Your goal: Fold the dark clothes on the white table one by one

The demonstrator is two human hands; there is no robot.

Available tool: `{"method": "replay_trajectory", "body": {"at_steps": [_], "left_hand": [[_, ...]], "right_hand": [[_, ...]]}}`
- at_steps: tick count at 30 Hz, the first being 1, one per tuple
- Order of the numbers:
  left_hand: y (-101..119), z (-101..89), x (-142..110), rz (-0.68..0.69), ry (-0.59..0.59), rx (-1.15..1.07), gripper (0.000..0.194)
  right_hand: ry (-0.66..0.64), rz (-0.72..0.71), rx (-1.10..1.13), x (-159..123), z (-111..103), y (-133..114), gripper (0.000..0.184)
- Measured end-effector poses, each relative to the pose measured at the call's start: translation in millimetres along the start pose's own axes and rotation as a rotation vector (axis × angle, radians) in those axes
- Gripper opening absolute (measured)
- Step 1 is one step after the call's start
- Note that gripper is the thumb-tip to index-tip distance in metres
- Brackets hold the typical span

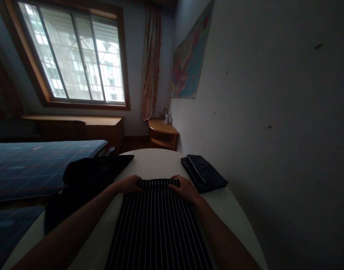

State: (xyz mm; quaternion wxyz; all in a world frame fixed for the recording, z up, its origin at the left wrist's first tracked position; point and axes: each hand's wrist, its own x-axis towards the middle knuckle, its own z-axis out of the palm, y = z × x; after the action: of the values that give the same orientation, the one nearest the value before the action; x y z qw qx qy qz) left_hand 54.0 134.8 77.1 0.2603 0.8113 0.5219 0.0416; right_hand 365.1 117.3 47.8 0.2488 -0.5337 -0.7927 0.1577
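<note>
A black garment with thin white stripes (159,225) lies lengthwise on the round white table (152,159), its gathered top edge away from me. My left hand (130,183) grips the far left corner of that edge, thumb on top. At the far right corner my right hand (185,188) is closed on the same edge, thumb over the cloth. The garment's near end runs out of the bottom of the view. Just beyond my right hand rests a folded dark cloth item (207,173) with a pale line across it.
A loose dark garment (84,183) is draped at the table's left side. Beyond it is a bed with a blue checked cover (34,165). A corner shelf (162,126) and a desk (104,120) stand at the back. The wall (259,112) borders the right side.
</note>
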Motion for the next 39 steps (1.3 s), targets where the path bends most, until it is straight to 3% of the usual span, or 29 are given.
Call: {"method": "replay_trajectory", "body": {"at_steps": [13,21,24,30,35,39], "left_hand": [[0,-33.6,4,0.078,-0.095,-0.090,0.038],[7,-41.9,5,0.123,-0.076,-0.129,0.033],[8,-46.9,7,0.141,-0.023,-0.131,0.031],[21,-63.2,4,0.183,0.208,-0.097,0.032],[43,-70.5,-30,0.269,0.272,-0.086,0.032],[57,-63.7,-69,0.324,0.257,-0.134,0.031]], "right_hand": [[-0.270,-0.061,0.086,22,-31,8,0.038],[-0.458,-0.016,0.184,41,-59,1,0.053],[-0.384,-0.049,0.187,45,-65,0,0.044],[-0.139,-0.104,0.154,41,-84,-14,0.036],[-0.025,-0.182,0.074,12,-109,-37,0.026],[-0.053,-0.183,0.081,-23,-122,-56,0.024]]}}
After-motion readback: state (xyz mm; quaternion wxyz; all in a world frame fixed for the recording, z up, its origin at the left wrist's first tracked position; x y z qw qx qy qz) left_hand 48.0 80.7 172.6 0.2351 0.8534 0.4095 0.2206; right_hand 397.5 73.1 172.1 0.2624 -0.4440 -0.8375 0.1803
